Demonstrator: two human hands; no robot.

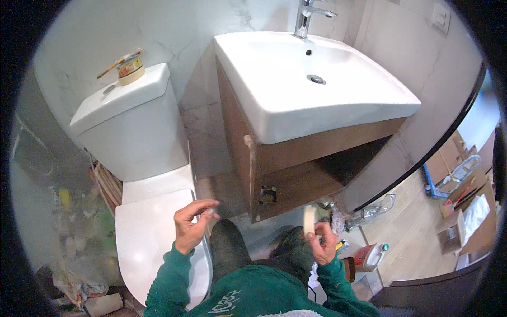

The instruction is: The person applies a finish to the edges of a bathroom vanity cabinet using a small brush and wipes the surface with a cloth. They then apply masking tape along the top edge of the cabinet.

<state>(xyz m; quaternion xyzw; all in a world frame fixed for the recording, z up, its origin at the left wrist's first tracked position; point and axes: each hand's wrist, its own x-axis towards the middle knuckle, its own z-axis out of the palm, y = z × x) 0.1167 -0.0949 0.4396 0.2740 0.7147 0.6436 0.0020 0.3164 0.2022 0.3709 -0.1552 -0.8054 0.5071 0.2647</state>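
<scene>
One cream tape roll point(309, 221), before the vanity point(314, 151), is being pinched by the right hand point(323, 244), while the left hand point(191, 223), off the vanity's near-left corner, is holding fingertips together, contents unclear, tape handling seemingly being underway, next move likely calling for steady fingers.

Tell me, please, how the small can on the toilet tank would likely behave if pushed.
The small can might wobble, since it appears perched on a pale ring above the toilet tank. The brush across its top, handle overhanging, could well slide off.
</scene>
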